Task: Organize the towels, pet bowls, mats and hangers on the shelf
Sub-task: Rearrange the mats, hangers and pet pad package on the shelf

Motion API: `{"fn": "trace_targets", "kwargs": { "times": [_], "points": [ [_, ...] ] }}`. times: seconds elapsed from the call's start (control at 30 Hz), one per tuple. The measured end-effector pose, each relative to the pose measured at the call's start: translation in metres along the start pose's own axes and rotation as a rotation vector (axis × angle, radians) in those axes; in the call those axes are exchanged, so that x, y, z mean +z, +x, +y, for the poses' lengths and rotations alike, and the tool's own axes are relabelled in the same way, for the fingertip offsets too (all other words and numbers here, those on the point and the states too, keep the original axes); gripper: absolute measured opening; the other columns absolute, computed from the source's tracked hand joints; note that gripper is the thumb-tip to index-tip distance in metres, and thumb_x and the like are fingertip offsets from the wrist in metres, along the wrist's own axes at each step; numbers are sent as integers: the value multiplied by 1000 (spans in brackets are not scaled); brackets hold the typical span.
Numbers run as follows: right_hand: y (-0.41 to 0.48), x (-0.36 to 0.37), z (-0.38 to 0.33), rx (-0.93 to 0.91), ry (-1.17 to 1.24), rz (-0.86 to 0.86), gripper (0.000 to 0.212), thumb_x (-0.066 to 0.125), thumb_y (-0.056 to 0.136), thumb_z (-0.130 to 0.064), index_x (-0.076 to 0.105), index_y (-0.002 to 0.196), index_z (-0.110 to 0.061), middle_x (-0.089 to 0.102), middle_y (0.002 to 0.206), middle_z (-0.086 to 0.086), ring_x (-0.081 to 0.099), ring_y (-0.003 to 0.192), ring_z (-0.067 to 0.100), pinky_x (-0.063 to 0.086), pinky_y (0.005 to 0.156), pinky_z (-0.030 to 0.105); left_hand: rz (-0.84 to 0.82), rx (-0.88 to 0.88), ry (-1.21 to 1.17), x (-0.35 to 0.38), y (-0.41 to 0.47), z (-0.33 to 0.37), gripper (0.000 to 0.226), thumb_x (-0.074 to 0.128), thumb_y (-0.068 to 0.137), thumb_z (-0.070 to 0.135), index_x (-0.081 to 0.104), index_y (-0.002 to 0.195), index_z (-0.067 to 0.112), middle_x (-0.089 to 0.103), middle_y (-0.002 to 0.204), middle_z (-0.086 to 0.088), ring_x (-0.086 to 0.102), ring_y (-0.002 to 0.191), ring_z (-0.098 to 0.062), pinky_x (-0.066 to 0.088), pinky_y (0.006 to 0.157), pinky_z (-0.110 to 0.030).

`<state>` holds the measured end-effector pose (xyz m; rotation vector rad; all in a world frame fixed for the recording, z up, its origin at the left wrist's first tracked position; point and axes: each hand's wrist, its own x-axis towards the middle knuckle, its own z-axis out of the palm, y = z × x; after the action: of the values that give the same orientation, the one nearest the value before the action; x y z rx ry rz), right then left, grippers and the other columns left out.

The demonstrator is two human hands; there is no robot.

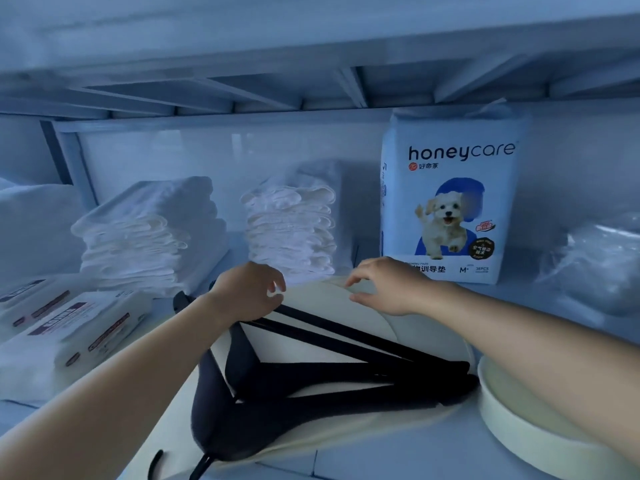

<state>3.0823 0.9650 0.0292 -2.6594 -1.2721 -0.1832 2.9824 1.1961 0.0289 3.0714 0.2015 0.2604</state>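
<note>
Hangers (263,420) lower centre, hooks toward me, bars running diagonally from mid-frame to lower right, lying on mat (311,297). Left hand (251,292) nearer, at their upper end, fingers curled, grip unclear. Right hand (384,284) loose-fingered, touching mat's far edge.

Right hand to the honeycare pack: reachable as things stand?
Probably yes. The honeycare pack stands upright just behind the right hand, with nothing between them. The hand is at the edge of the cream mat, though, so it may need to leave that first.
</note>
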Motion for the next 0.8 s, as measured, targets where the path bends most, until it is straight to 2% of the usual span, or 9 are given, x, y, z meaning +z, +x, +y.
{"fn": "trace_targets", "kwargs": {
  "times": [0.07,0.17,0.33,0.4,0.57,0.63,0.7,0.73,0.8],
  "points": [
    [12,7,0,42,-39,-17,32,55,89,-43,57,119,-30,53,124,-6,49,114,15,43,91,33,-30,19,42,5,12,-5,22,48,90,39,57,110,36,59,111,16,56,91,-9,50,77,-29],
    [30,21,-2,112,-84,-36,38,54,89,-45,53,123,-28,49,130,-3,48,117,19,41,86,31,-58,43,91,14,30,-13,27,45,92,39,54,118,33,56,120,10,56,103,-14,51,81,-32],
    [50,41,-3,185,-85,-46,58,56,87,-47,39,137,-22,40,138,0,45,122,22,38,91,30,-146,34,94,30,50,-25,38,40,96,39,47,131,29,50,133,3,51,117,-19,47,92,-35],
    [53,46,-2,220,-68,-51,64,56,86,-48,34,140,-22,38,140,1,42,126,21,36,95,30,-186,22,76,36,55,-29,41,37,96,39,47,132,25,51,132,1,51,116,-20,45,93,-35],
    [56,50,3,273,-59,-75,64,54,86,-51,34,138,-20,43,134,5,41,123,24,37,91,31,-196,14,-17,39,59,-35,36,40,93,35,57,119,17,58,119,-1,54,106,-20,47,91,-36],
    [56,49,4,286,-81,-56,60,52,87,-52,39,136,-20,45,128,4,43,119,23,39,88,33,-183,17,-41,40,61,-36,29,42,92,30,63,103,13,60,107,-2,56,97,-20,48,84,-34],
    [56,47,4,290,-99,-43,52,52,88,-51,46,129,-20,46,121,3,43,115,23,42,87,35,-156,12,-51,44,64,-37,22,44,92,25,58,80,13,59,94,-2,56,87,-20,46,74,-31],
    [56,46,3,289,-106,-39,48,53,88,-50,49,124,-20,47,119,2,43,114,22,43,86,35,-141,11,-49,45,65,-37,22,45,92,24,55,77,13,58,92,-2,55,84,-20,45,72,-30],
    [55,45,3,282,-121,-33,42,54,88,-48,52,118,-19,49,117,2,42,113,21,42,84,34,-121,19,-36,45,67,-37,18,47,94,25,58,87,13,58,96,-2,53,85,-19,45,73,-29]
  ]
}}
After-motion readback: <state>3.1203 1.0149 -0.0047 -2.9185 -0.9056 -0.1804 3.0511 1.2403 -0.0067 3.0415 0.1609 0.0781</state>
